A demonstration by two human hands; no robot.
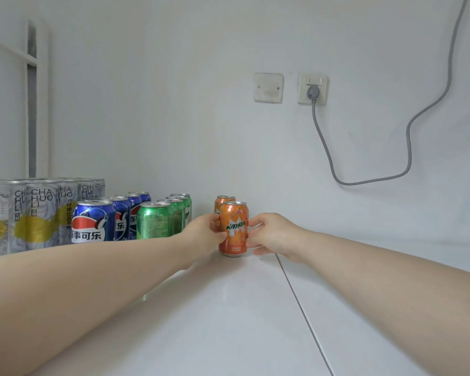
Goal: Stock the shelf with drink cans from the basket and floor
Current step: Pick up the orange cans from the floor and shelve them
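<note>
On the shelf (pixel 228 308), tall cans (pixel 33 213) stand far left; Pepsi (pixel 92 222), Sprite (pixel 154 221), then Mirinda (pixel 233 229) rows run rightward.

Ahead of you the white wall (pixel 174 118) fills most of the view. Two plates are mounted on it, side by side, right of centre. The left one is a blank cover plate (pixel 268 87) with two screws and some grime on its face. Just to its right you see a socket (pixel 312 89) with a switch at its top and a grey plug (pixel 313 93) pushed in below. From the plug a grey cable (pixel 407 147) drops down the wall, loops along, then climbs to the upper right corner. At far left stands a white frame (pixel 31 104) with dark gaps.
</note>
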